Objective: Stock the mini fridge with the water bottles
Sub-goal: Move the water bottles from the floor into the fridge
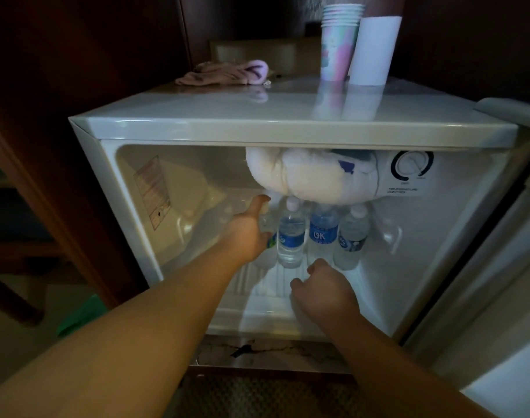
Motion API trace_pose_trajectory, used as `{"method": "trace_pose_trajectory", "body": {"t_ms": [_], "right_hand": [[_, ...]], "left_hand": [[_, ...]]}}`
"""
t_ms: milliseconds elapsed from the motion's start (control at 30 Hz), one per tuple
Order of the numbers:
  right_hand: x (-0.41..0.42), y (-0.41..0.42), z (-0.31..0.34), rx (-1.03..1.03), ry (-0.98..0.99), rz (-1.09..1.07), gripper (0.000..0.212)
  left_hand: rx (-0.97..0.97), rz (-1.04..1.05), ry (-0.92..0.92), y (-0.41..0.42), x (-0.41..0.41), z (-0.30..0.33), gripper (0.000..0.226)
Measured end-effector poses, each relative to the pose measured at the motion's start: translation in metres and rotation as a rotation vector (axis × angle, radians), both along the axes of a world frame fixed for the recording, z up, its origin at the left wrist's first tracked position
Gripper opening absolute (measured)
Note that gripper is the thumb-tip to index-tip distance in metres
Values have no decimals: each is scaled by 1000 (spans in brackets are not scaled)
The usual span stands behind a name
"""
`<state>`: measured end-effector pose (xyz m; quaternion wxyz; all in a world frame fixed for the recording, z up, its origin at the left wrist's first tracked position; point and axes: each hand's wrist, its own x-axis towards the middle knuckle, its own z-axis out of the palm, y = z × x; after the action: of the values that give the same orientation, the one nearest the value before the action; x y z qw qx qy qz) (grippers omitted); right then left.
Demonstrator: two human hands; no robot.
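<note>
The white mini fridge (128, 188) stands open in front of me. Inside, on its ribbed floor, a row of small clear water bottles stands upright: one with a blue label (291, 236), one marked OK (323, 233) and one at the right (351, 239). My left hand (248, 233) reaches in and is wrapped around the leftmost bottle (268, 220), whose lower part is hidden behind the hand. My right hand (321, 292) hovers low in front of the row, fingers curled, holding nothing.
A thick frost lump (306, 179) hangs from the freezer box just above the bottle caps. A temperature dial (412, 165) sits at the upper right. The open door (499, 267) is on the right. On top stand stacked paper cups (337, 43), a white roll (373, 51) and a pink cloth (224, 74).
</note>
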<state>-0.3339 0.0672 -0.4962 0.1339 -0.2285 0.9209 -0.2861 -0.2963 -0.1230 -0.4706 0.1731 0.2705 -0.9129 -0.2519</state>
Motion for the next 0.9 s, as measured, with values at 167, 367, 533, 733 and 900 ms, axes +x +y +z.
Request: {"method": "trace_pose_trajectory", "body": {"t_ms": [167,367,533,733,900], "right_hand": [[-1,-1,-4,-26,-20,-42,54],[-5,1,-11,-20,-51,-61,53],[-1,0,-16,-39,-52,-64,52],[4,-4,-15,-86,-4,-63,54],[20,-3,-8,-153,193,-17,50]], "left_hand": [[36,38,75,1,-14,-10,75],[45,45,41,-1,-26,-9,81],[83,93,74,-5,-23,-21,101],[138,139,99,-5,-13,-27,116],[196,74,125,28,39,-13,90]]}}
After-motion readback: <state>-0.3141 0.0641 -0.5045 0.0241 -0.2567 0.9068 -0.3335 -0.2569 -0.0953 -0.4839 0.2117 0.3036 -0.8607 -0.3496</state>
